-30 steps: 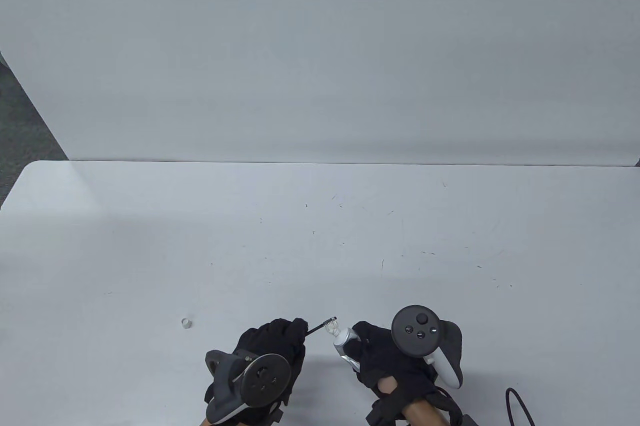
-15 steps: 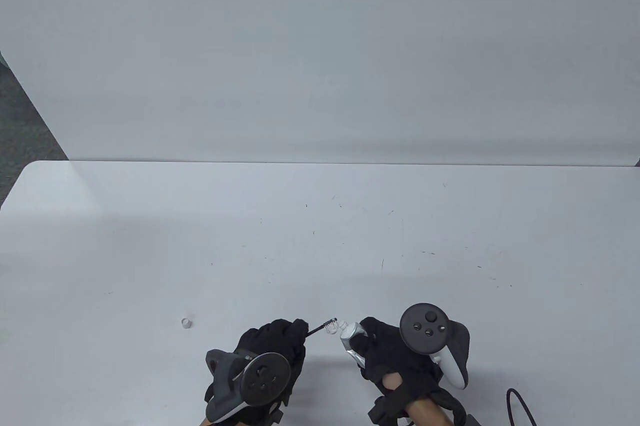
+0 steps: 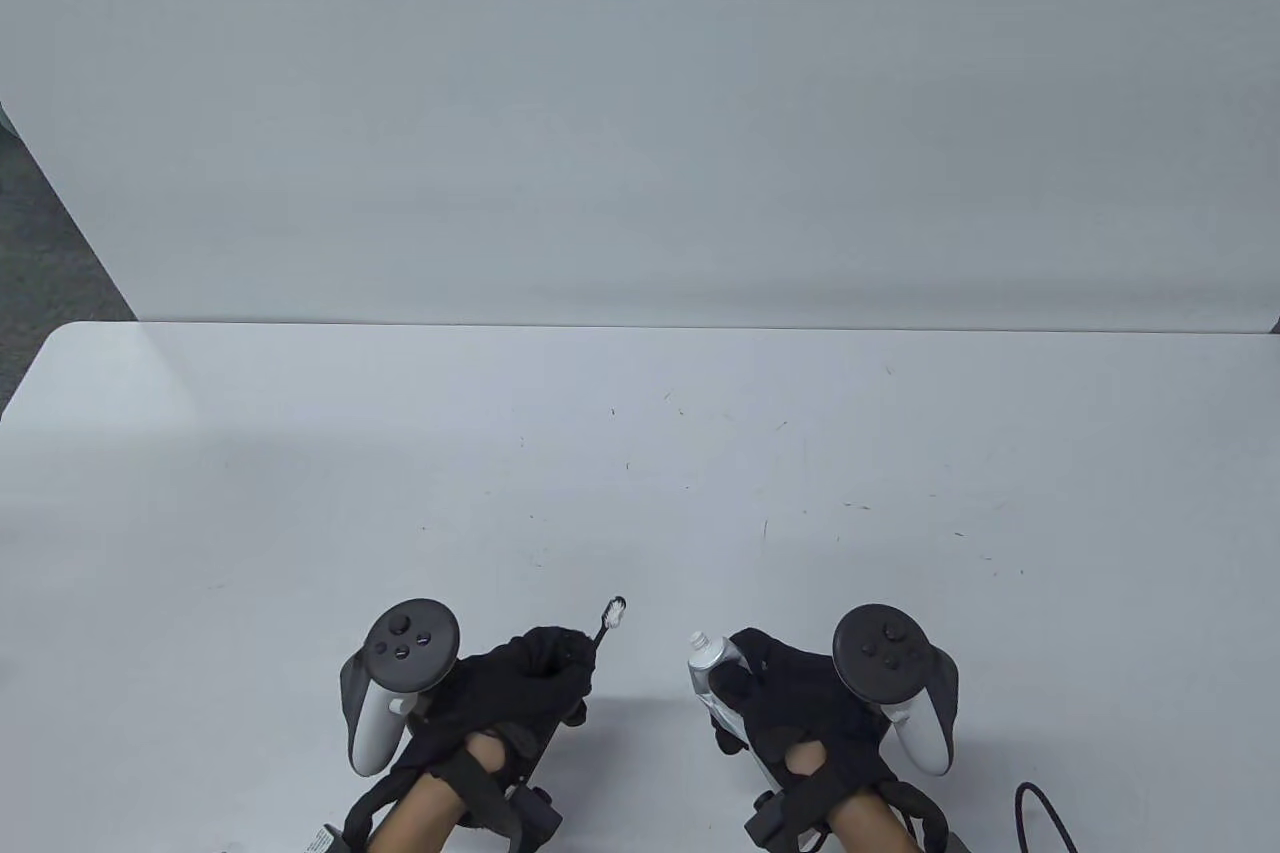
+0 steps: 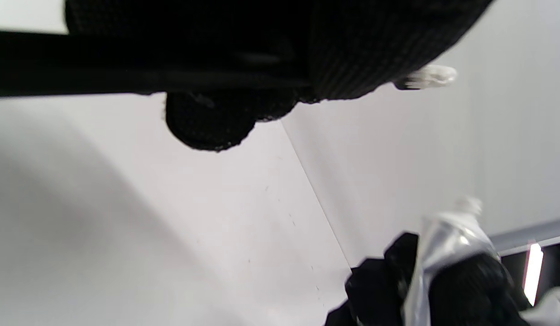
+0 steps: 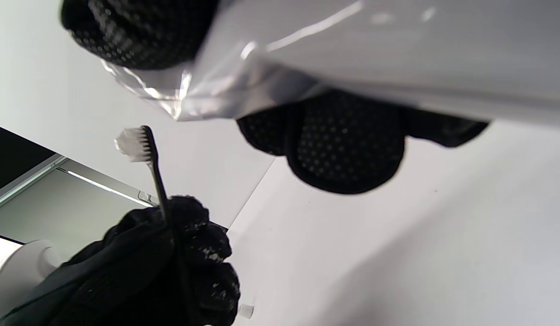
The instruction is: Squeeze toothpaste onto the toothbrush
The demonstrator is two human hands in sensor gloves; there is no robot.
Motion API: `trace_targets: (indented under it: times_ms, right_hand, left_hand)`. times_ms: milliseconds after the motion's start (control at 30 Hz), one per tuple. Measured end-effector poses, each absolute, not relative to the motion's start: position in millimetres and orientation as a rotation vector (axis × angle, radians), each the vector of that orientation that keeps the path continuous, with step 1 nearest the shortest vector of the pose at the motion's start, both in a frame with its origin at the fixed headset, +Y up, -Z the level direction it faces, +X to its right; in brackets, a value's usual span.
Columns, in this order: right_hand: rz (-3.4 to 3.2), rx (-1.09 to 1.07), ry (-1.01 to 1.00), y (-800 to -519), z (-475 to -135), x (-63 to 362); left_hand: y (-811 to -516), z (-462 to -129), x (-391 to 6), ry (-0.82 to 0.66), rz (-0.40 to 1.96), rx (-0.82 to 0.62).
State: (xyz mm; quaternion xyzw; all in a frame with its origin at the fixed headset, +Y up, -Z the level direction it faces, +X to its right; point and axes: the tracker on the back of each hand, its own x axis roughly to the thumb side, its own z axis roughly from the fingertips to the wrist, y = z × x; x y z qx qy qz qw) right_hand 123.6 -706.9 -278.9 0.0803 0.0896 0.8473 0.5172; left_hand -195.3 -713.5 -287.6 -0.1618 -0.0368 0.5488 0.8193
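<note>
My left hand (image 3: 556,671) grips the black handle of a toothbrush (image 3: 606,621), whose head points up and away and carries a white dab of paste. My right hand (image 3: 748,683) grips a silver toothpaste tube (image 3: 706,665) with its uncapped white nozzle pointing up-left. The brush head and the nozzle are apart by a short gap. In the right wrist view the brush (image 5: 149,158) stands upright with white paste on its bristles, and the tube (image 5: 243,86) crosses the top. In the left wrist view the brush head (image 4: 427,77) and the tube (image 4: 445,253) both show.
The white table (image 3: 640,493) has faint scratch marks and a white wall behind it. The small white cap (image 5: 246,311) lies on the table beneath my left hand; in the table view the left tracker (image 3: 400,663) hides it. A black cable (image 3: 1040,813) lies at the bottom right.
The hands have drawn apart. My left hand has turned over and moved left, lifting the brush head away from the nozzle. The right hand with the tube has shifted a little right.
</note>
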Motion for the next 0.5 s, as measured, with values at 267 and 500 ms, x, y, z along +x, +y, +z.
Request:
trace_targets:
  times_ms: [267,500]
  right_hand:
    - [2.013,0.196,0.211,-706,-279,126]
    - [1.994,0.204,0.213,-704,-279,128]
  left_hand:
    - [-726,-302,-231,0.128,1.175,-0.311]
    - [-748,-324,-229,0.267,0.915,-0.265]
